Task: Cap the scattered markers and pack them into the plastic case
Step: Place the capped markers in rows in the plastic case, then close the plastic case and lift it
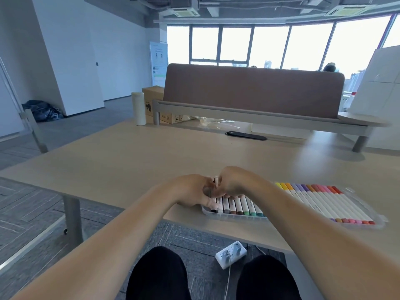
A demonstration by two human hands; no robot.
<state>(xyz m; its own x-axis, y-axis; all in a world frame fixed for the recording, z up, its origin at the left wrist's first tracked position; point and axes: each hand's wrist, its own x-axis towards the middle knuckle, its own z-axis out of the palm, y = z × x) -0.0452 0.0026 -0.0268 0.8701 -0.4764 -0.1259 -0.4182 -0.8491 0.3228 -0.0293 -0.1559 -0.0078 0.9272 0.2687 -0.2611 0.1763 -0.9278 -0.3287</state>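
Note:
A clear plastic case (pixel 377 220) lies along the desk's near edge, filled with a row of white-bodied markers (pixel 320 202) with coloured caps. My left hand (pixel 192 190) and my right hand (pixel 234 181) meet above the case's left end. Between their fingers stands a dark marker (pixel 214 184), roughly upright, with a grey piece, probably its cap, at my left fingertips. My right forearm covers the middle of the case. Black, grey, brown and green marker ends (pixel 238 211) show just below my hands.
The wooden desk (pixel 129 156) stretches ahead to a brown divider panel (pixel 253 89). A white bottle (pixel 138 108) and a cardboard box (pixel 154 100) stand at the back left. A cable slot (pixel 245 135) sits mid-back. A power strip (pixel 230 253) lies on the floor.

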